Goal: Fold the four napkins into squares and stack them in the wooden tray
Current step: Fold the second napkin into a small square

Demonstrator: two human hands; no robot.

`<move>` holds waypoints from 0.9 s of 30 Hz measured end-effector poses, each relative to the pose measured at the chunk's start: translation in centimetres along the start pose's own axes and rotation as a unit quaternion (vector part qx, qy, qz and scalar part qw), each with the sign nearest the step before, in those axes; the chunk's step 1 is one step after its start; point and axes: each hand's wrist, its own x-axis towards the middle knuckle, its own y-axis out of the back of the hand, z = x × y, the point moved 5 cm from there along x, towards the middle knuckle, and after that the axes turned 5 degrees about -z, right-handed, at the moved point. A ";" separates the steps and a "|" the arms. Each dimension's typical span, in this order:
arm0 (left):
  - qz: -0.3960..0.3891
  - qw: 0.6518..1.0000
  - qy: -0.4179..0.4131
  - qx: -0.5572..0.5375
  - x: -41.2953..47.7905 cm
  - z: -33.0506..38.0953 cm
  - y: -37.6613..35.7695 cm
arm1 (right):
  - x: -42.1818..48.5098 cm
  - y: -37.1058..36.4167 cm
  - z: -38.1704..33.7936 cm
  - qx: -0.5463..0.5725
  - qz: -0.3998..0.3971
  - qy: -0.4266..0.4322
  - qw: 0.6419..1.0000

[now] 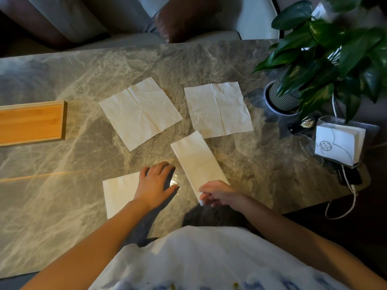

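We're at what looks like a café or restaurant, possibly a home dining corner. There's a marble-topped table (pixel 62 195), a clear holder (pixel 322 124) of logo-printed napkins (pixel 335 143), a potted plant (pixel 326 51), and cushioned bench seating (pixel 69 15) beyond.

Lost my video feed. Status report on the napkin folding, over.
Left grip open, flat. Right grip pinches near corner of half-folded napkin. Two far napkins unfolded; none in wooden tray. Nothing in the way.
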 end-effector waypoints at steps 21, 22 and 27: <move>-0.087 0.981 -0.126 0.118 -1.0 2.0 -3.6 | -1.3 4.4 1.2 -0.554 0.162 0.274 0.769; -0.086 0.982 -0.123 0.114 -1.0 2.1 -3.6 | -1.3 4.3 1.1 -0.549 0.168 0.276 0.771; -0.078 0.987 -0.107 0.095 -1.0 2.5 -3.7 | -1.4 4.0 0.4 -0.517 0.207 0.289 0.779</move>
